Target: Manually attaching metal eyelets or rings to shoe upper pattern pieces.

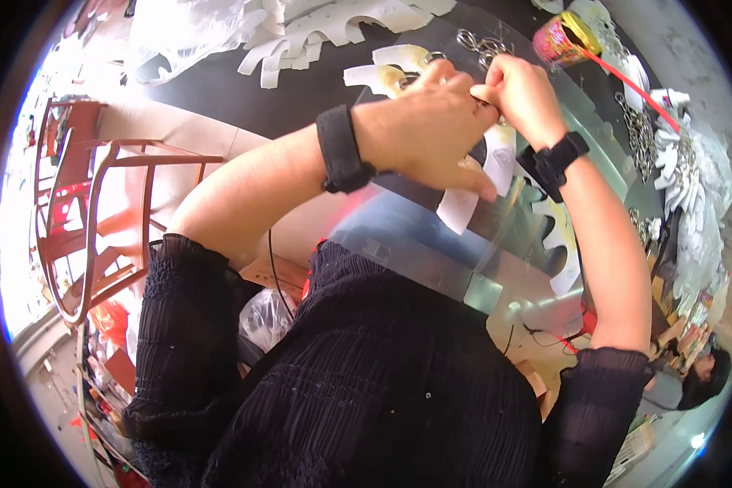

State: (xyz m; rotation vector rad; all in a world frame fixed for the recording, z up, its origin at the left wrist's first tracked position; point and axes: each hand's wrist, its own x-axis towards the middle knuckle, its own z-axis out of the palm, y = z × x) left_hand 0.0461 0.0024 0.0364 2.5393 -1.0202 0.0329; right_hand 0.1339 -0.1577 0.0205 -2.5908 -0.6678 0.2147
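My left hand (427,126) and my right hand (522,93) meet over the dark table, fingertips almost touching. The right hand's thumb and forefinger pinch together; a small dark piece shows at the meeting point, too small to name. My left fingers curl toward it, their tips partly hidden, while the thumb stands lower. Beneath and beside the left thumb are a white paper tag (459,210) and another white strip (500,159). Two white tags with metal rings (378,77) lie beyond my left knuckles. Past the fingers sits a cluster of metal rings (481,45).
Clear plastic sheeting (415,236) covers the near table edge. Scalloped white cards (317,32) lie far left, another (559,244) near right. A red-yellow tin (555,42) holds a red stick. Metal chains (641,138) hang right. A wooden chair (98,211) stands left; a person (691,378) is lower right.
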